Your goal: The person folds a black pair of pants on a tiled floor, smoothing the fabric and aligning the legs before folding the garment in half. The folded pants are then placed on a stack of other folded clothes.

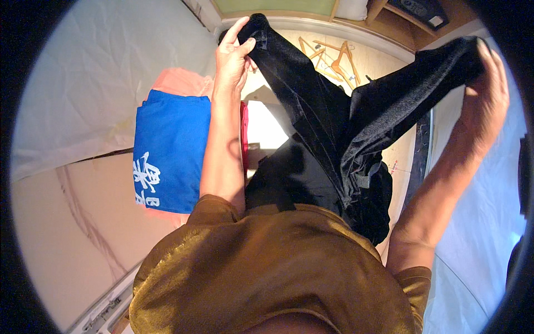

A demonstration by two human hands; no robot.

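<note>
A black velvet-like garment [321, 108] is stretched out before me. Two long narrow parts of it, legs or sleeves, spread apart in a V, and the rest hangs bunched near my lap. My left hand [234, 56] grips the end of one part, thumb against the cloth. At the upper right, my right hand [488, 87] has hold of the other end, its fingers partly behind or inside the fabric; which, I cannot tell. To the left of my left forearm lies a folded blue cloth garment [175, 142] bearing white writing, on top of pink cloth [179, 79].
Several wooden hangers [340, 60] lie on the pale floor [288, 39] beyond the garment. Red cloth [244, 129] and a bright white item [265, 125] show beside my left forearm. A wooden shelf unit [377, 16] holds a dark case [417, 12]. Pale sheeting [104, 83] covers the left side.
</note>
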